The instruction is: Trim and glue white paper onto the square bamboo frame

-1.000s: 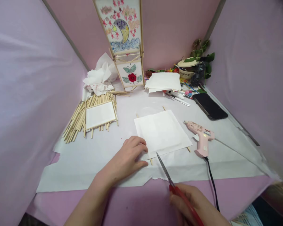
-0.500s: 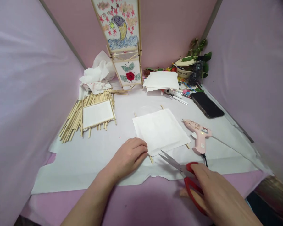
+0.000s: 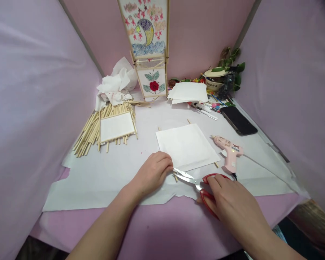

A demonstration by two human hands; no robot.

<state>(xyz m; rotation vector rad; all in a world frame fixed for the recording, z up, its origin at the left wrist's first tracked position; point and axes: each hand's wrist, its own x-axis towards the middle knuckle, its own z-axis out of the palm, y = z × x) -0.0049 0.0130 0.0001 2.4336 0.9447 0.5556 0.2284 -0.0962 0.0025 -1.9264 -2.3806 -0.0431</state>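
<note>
A white paper sheet point(image 3: 189, 146) lies over a thin wooden stick frame, whose stick ends point(image 3: 216, 164) poke out past its edges. At the sheet's near left corner, my left hand point(image 3: 158, 168) is closed, its fingertips pinching the paper edge. My right hand point(image 3: 227, 196) grips red-handled scissors point(image 3: 197, 182) through the loops. Their slightly parted blades reach left along the near edge of the sheet, with the tips close to my left fingers. Whether the blades have paper between them is hard to see.
A pink glue gun point(image 3: 230, 151) and a black phone point(image 3: 239, 121) lie to the right. Wooden sticks point(image 3: 89, 133) are heaped at left under a small paper-backed frame point(image 3: 117, 127). Behind stand decorated panels point(image 3: 151, 81), more paper point(image 3: 188, 92) and a bowl point(image 3: 213, 85).
My right hand has brought the scissors left to the sheet's near edge, and the blades have narrowed. My left hand stays at the corner. The whole view has shifted slightly.
</note>
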